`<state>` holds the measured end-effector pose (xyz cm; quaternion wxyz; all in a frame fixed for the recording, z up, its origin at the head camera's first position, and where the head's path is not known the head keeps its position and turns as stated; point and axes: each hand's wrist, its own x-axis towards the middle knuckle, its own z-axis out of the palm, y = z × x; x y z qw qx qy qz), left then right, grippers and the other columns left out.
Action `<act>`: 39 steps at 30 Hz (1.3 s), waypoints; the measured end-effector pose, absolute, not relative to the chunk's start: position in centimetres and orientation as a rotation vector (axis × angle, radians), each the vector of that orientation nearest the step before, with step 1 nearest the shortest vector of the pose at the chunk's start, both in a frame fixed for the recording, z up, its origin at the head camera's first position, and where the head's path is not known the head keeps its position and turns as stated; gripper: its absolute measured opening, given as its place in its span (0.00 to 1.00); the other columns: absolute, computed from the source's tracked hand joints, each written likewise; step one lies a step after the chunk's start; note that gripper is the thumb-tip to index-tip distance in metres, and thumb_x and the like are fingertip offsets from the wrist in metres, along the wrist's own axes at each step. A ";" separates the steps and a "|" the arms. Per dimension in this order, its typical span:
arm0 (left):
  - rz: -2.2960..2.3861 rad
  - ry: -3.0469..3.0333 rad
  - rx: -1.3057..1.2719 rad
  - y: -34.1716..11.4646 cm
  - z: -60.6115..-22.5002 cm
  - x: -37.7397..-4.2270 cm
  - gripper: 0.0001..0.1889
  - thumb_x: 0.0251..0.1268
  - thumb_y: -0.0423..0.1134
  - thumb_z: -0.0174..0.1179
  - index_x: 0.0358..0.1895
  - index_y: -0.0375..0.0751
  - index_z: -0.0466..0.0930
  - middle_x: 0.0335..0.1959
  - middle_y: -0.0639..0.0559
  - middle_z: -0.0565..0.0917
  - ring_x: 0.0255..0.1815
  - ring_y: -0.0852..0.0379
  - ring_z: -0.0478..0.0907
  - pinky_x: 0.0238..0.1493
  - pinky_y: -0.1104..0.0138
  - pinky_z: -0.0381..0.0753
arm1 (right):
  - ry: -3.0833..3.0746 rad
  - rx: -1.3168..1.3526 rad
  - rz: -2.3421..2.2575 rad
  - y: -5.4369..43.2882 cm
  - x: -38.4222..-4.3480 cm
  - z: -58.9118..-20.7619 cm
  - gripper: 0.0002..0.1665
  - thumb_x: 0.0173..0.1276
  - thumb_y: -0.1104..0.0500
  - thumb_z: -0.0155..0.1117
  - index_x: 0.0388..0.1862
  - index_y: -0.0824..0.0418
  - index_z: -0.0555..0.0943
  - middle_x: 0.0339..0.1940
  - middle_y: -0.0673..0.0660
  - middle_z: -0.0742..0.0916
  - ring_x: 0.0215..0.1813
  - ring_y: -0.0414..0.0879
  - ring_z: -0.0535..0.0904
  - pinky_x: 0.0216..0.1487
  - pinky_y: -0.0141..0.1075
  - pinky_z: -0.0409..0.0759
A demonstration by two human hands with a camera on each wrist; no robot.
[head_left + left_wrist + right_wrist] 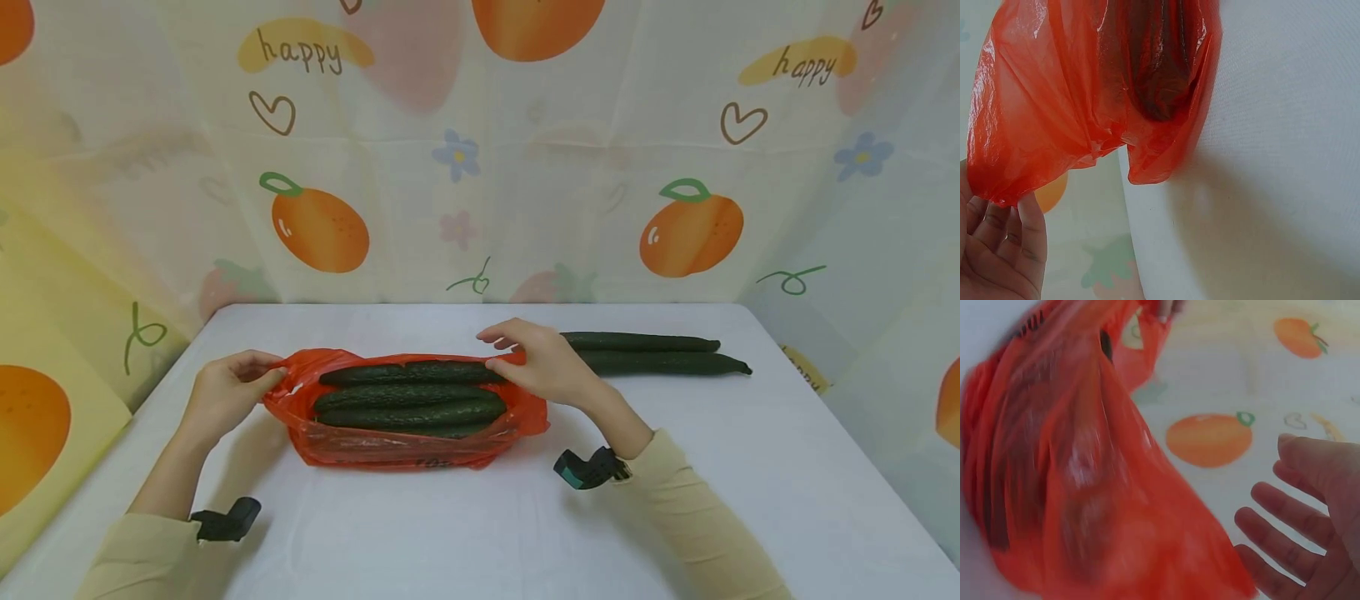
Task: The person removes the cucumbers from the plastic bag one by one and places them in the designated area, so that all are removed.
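Clock set on the bag, 12 toward the patterned curtain (555, 108): the red plastic bag (337, 446) lies lengthwise on the white table (450, 533), mouth spread upward, dark cucumbers (412, 414) lying side by side in it, at least three plain to see, a further sliver low behind the plastic toward 6. Left hand (228, 387) is at 9, thumb and fingers pinching the gathered end of the bag. Right hand (543, 362) is around 2, over the far right corner, fingers loosely bent and spread apart, gripping nothing; from here I can't tell whether a fingertip touches the plastic. Past that hand, between 2 and 3, two loose cucumbers (660, 363) lie on the table, nearly parallel, left ends hidden behind the hand. Black wrist devices (225, 521) sit on both wrists, one toward 8, other toward 4. Pale sleeves (705, 517) come in from about 7 and 5. Dark print shows on the bag near 6.
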<state>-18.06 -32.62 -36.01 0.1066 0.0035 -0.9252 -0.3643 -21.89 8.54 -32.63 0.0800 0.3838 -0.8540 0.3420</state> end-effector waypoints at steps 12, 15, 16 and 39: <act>-1.078 -2.732 0.023 -32.2 -35.6 -18.0 0.14 0.63 0.44 0.57 0.44 0.36 0.80 0.38 0.39 0.84 0.28 0.71 0.77 0.28 0.76 0.78 | -2.673 1.227 0.975 5.1 -21.4 -33.9 0.19 0.62 0.56 0.63 0.53 0.57 0.77 0.50 0.53 0.82 0.48 0.47 0.80 0.47 0.39 0.78; -1.081 -2.723 0.012 -32.1 -35.6 -18.0 0.14 0.63 0.44 0.57 0.43 0.37 0.81 0.37 0.40 0.84 0.28 0.71 0.77 0.28 0.76 0.78 | -2.695 1.257 0.967 4.3 -21.3 -34.4 0.19 0.63 0.56 0.63 0.53 0.57 0.77 0.50 0.53 0.83 0.47 0.45 0.80 0.46 0.36 0.78; -1.081 -2.721 0.011 -32.0 -35.6 -18.0 0.14 0.63 0.44 0.57 0.43 0.37 0.81 0.37 0.40 0.84 0.28 0.72 0.77 0.28 0.76 0.78 | -2.709 1.266 0.966 4.1 -21.3 -34.5 0.19 0.63 0.56 0.63 0.53 0.57 0.77 0.50 0.53 0.82 0.47 0.45 0.80 0.47 0.35 0.78; -1.045 -2.723 -0.004 -31.8 -35.7 -18.0 0.13 0.63 0.43 0.57 0.43 0.37 0.81 0.36 0.41 0.84 0.28 0.75 0.75 0.28 0.76 0.77 | -2.938 1.288 0.749 -0.2 -21.6 -37.6 0.19 0.64 0.51 0.61 0.53 0.54 0.78 0.48 0.48 0.84 0.49 0.39 0.78 0.49 0.29 0.75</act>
